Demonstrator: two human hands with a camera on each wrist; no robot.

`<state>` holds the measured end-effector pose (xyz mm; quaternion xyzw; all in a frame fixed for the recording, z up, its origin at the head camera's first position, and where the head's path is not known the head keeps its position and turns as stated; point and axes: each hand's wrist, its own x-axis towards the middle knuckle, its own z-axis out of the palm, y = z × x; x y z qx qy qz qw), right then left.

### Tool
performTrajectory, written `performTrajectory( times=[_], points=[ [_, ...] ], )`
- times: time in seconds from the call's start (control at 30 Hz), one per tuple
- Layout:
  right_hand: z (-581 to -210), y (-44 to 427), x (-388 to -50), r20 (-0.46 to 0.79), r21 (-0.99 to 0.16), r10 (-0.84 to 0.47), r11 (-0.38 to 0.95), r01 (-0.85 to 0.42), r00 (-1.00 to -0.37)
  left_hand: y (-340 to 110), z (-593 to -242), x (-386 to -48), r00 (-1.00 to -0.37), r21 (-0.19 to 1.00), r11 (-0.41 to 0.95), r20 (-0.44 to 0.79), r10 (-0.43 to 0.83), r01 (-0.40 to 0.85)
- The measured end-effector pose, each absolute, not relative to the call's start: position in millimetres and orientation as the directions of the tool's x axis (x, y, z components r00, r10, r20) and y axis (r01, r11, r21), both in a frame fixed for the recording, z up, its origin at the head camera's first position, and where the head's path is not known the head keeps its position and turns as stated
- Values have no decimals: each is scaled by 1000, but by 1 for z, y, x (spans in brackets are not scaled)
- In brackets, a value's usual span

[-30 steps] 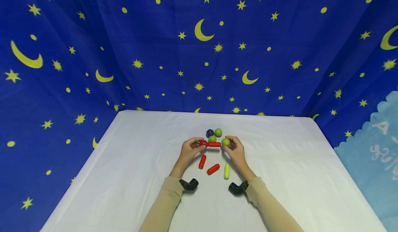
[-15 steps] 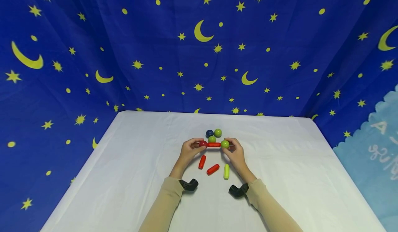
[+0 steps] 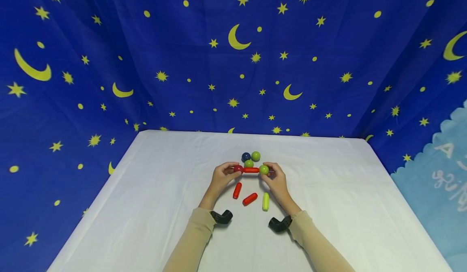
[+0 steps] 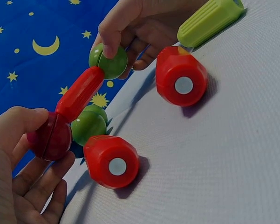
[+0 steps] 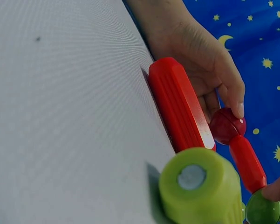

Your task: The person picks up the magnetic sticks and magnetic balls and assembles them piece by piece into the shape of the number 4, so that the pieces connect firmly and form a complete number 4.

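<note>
My left hand (image 3: 221,176) pinches a dark red ball (image 4: 52,138) between thumb and fingers. My right hand (image 3: 276,178) pinches a green ball (image 3: 264,169). A red ribbed rod (image 4: 80,94) bridges the two balls, touching one at each end, and the joined piece is held level above the table. Just behind it in the head view sit a blue ball (image 3: 246,157) and two more green balls, one of them (image 3: 255,156) at the back. Nearer the wrists lie two loose red rods, one upright-slanted rod (image 3: 237,190) and one tilted rod (image 3: 249,199), plus a yellow-green rod (image 3: 266,202).
A white cloth covers the table (image 3: 164,191). Behind it and at the sides hangs a blue curtain (image 3: 204,69) with yellow moons and stars. A light blue panel with writing (image 3: 438,178) stands at the right. Black camera mounts (image 3: 221,217) sit on both wrists.
My right hand has moved slightly left, bringing its green ball from a small gap into contact with the red rod's end. The left hand stays almost still, holding the red ball.
</note>
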<state>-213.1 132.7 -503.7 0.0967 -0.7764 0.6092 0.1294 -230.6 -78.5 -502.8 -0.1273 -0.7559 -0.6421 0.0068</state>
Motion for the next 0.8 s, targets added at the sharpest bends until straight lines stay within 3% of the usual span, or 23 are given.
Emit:
performTrajectory(
  times=[0.8],
  points=[
    [-502,131,-211,315,-922,-19,233,-311,-949,-80,-505,-233,-977,979,100,163,134,177]
  ],
)
